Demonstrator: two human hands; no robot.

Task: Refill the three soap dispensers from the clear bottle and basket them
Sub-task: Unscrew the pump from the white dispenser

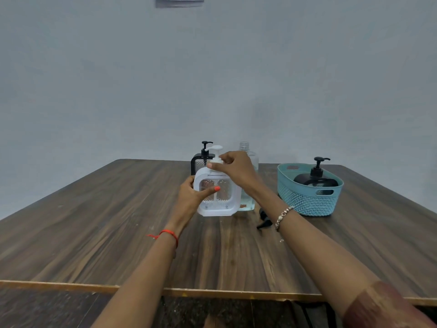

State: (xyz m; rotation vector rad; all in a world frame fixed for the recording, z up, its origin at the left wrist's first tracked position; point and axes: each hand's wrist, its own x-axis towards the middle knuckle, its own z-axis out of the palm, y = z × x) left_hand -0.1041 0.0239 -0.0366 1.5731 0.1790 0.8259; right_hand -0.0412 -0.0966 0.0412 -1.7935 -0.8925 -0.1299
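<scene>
A white square soap dispenser (221,200) stands on the wooden table (94,221) in the middle. My left hand (192,197) grips its left side, thumb across the front. My right hand (233,168) pinches the collar of its white pump (215,151). Behind it a black-framed dispenser (201,159) stands with its pump on. The clear bottle (248,183), uncapped and holding a little liquid, stands just right of the white dispenser, partly hidden by my right hand. A black dispenser (315,179) sits inside the teal basket (307,200) at the right.
A loose black pump cap (263,220) lies on the table under my right wrist. The table's near edge runs across the bottom of the view, with dark floor below. A plain wall stands behind the table.
</scene>
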